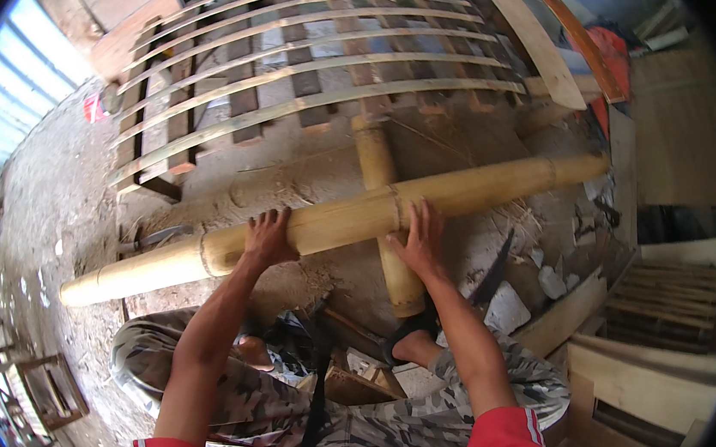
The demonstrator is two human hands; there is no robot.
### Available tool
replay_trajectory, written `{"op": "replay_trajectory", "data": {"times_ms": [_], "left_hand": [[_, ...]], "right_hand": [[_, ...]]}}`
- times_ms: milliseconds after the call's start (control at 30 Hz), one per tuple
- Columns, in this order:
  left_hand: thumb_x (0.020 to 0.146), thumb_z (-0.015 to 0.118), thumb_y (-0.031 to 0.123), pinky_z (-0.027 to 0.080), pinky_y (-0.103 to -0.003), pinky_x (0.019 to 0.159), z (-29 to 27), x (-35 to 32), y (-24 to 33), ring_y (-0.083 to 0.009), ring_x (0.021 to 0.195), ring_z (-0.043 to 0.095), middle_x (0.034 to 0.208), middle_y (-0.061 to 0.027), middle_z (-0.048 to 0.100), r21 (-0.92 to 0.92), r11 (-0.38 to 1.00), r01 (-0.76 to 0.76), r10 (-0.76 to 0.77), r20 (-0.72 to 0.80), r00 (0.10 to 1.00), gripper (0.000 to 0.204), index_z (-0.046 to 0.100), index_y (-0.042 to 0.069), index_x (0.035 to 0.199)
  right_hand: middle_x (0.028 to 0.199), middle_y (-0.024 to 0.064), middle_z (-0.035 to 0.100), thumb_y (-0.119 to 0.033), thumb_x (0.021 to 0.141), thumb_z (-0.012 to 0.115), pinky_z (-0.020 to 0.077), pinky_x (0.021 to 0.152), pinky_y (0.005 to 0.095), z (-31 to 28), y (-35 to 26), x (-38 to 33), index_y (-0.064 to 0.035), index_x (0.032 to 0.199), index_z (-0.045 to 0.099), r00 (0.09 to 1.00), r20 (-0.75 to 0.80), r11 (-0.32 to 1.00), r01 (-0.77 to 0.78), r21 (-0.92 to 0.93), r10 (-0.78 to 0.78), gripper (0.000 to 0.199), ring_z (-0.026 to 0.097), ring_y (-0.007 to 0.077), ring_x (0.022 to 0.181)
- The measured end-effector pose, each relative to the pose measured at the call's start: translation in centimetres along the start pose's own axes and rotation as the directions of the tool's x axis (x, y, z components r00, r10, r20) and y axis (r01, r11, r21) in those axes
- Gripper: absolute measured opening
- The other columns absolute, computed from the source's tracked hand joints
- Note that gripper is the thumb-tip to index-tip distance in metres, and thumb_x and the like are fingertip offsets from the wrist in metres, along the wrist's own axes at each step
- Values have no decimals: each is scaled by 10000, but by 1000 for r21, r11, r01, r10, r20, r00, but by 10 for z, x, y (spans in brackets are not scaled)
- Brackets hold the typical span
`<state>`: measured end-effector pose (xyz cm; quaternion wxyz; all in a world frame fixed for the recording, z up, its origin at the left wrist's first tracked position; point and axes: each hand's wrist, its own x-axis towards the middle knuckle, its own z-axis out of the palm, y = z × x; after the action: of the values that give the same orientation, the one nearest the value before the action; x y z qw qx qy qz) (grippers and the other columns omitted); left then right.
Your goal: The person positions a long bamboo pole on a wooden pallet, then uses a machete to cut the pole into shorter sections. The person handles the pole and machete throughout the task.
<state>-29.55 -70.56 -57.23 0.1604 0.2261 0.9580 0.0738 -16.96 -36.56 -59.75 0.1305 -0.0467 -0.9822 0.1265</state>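
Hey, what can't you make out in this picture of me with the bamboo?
In the head view:
Short bamboo piece: its middle, and how the two meet, hidden by the long bamboo pole.
Pole surface beneath the left hand and right hand: covered by them.
Plywood sheet: its outer side, cut off by the dark picture edge.

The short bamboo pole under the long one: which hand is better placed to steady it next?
Probably the right hand: it rests on the long bamboo pole, close to where the short bamboo pole crosses beneath. The left hand rests farther from that crossing.
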Motion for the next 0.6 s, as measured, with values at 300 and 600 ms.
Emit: {"op": "replay_trajectory", "data": {"times_ms": [300, 600], "left_hand": [[519, 952, 451, 328, -510, 1111, 15, 14, 51, -365, 1308, 469, 1386, -191, 513, 7, 998, -67, 68, -149, 987, 1168, 384, 46, 1456], [555, 942, 502, 314, -523, 1126, 19, 19, 64, -379, 1333, 446, 1426, -203, 476, 42, 996, -84, 88, -116, 989, 1186, 359, 36, 1477]], "right_hand": [[1386, 246, 548, -354, 830, 722, 440, 1028, 565, 8, 155, -197, -68, 1375, 505, 138, 343, 228, -944, -240, 929, 653, 559, 377, 1277], [1404, 244, 432, -410, 844, 748, 462, 1031, 513, 14, 183, -262, -5, 1419, 353, -241, -33, -235, -890, -390, 970, 807, 535, 387, 1239]]}}
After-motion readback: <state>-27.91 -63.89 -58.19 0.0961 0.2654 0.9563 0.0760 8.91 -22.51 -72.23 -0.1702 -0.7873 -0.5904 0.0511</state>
